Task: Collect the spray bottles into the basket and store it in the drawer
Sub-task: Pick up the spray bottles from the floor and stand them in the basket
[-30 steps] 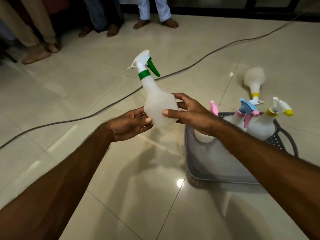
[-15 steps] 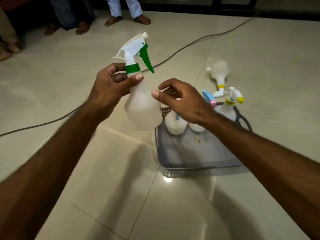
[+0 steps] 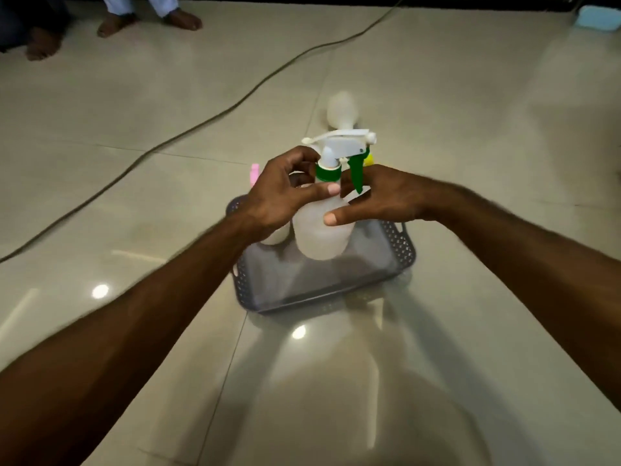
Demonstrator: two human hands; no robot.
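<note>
Green-trigger bottle over the basket, not yet set down; one bottle on the floor left to collect.

The green-trigger spray bottle [image 3: 322,227] hangs upright above the grey basket [image 3: 401,250], its base over the basket's far-middle part and apparently clear of the basket floor. Left hand [image 3: 279,196] grips the neck just under the green collar, thumb and fingers curled round it. Right hand [image 3: 379,196] steadies the body, thumb laid on its front, fingers behind the trigger. Other bottles already stand at the far end of the basket, mostly hidden: a pink nozzle [image 3: 254,173] shows left, a bit of yellow [image 3: 369,159] right. One white bottle [image 3: 341,109] lies on the tile floor [image 3: 134,163] just beyond. No drawer in view; storing appears still ahead. Cable [image 3: 201,122] crosses the far floor; bare feet [image 3: 183,18] at the far edge.
</note>
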